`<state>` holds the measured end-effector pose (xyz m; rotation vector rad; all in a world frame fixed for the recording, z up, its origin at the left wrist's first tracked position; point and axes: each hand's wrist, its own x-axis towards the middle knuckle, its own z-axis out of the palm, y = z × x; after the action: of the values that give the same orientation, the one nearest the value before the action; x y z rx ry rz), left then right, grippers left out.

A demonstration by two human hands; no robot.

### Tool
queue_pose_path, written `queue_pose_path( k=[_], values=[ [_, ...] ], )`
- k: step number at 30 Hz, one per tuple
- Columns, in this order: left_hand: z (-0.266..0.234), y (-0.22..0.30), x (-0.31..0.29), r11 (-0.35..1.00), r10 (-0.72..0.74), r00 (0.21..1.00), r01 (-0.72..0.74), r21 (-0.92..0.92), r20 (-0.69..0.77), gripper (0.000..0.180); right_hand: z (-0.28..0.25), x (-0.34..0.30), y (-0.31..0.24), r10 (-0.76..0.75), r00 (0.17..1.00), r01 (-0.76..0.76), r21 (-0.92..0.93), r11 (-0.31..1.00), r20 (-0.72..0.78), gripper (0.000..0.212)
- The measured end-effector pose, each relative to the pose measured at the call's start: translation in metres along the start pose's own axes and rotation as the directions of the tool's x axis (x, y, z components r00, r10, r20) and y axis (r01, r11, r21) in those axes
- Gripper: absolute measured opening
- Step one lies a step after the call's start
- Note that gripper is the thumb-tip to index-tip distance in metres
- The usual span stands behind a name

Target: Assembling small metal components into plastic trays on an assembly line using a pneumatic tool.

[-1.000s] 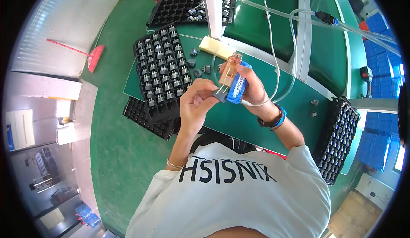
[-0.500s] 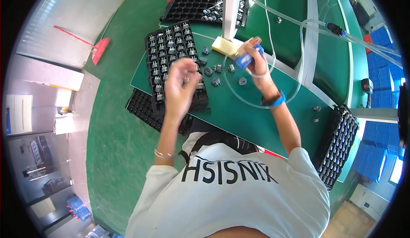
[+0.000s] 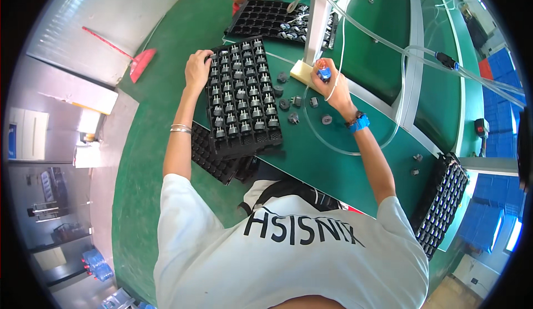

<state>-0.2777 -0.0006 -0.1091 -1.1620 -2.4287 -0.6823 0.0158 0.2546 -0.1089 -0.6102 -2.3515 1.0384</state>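
Head view shows the left hand [image 3: 197,67] resting with curled fingers on the far left corner of the black parts tray [image 3: 242,101] on the green tabletop [image 3: 344,165], while the right hand [image 3: 331,81] grips a small blue tool [image 3: 325,73] beside the cream block [image 3: 303,71].

You have no packages, labels, signs or screens around the black parts tray [image 3: 241,101], only dark lettering across your white shirt [image 3: 288,253].

A black compartmented tray [image 3: 242,98] full of small grey parts lies flat on the green table, beside a small blue-and-orange tool [image 3: 323,71] held upright.
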Motion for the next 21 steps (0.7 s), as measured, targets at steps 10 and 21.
queue_pose_path(
  k=[10,21],
  values=[
    [0.011,-0.013,0.030,0.974,0.054,0.952,-0.117,0.195,0.303,0.009,-0.007,-0.001,0.009,-0.160,0.986,0.158,0.037,0.987,0.045,0.057],
    [0.012,-0.020,0.023,0.941,0.252,0.934,-0.298,0.161,0.255,0.014,0.000,-0.002,0.009,-0.115,0.993,0.116,0.013,0.993,-0.036,0.034]
  ],
)
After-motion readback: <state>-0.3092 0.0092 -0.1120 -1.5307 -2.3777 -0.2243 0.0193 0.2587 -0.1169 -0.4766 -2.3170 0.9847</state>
